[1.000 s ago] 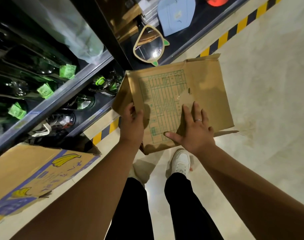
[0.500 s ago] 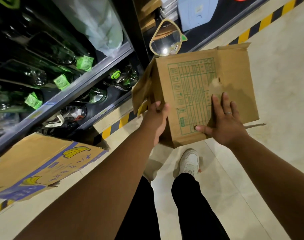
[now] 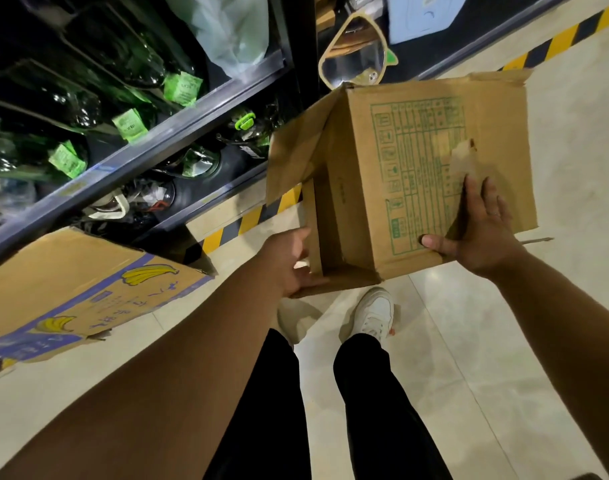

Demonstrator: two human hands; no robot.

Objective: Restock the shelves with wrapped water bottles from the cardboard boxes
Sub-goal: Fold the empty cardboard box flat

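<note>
Cardboard box [image 3: 417, 150], aloft beside the shelves [image 3: 150, 147], looks empty (so probably light, flaps floppy); stiff corners suit holding best. The grip of the left hand [image 3: 289, 265] clamps the lower flap; the right hand [image 3: 483, 233] lies spread flat on the printed side.

Both forearms are shown bare from wrist to frame edge: the left forearm [image 3: 157, 393] is seen from 7 o'clock and the right forearm [image 3: 573, 323] from 4 o'clock. The left hand [image 3: 289, 261] is bare. On the right hand [image 3: 483, 233], a thin pale ring [image 3: 494, 213] is worn on one of the fingers [image 3: 490, 199]. Plain black trousers [image 3: 382, 410], narrow in the leg, are seen at 6 o'clock. A white sneaker [image 3: 372, 313] with a rounded toe is worn just above them, and a small reddish mark is visible at its 4 o'clock edge. The other shoe is mostly hidden.
</note>
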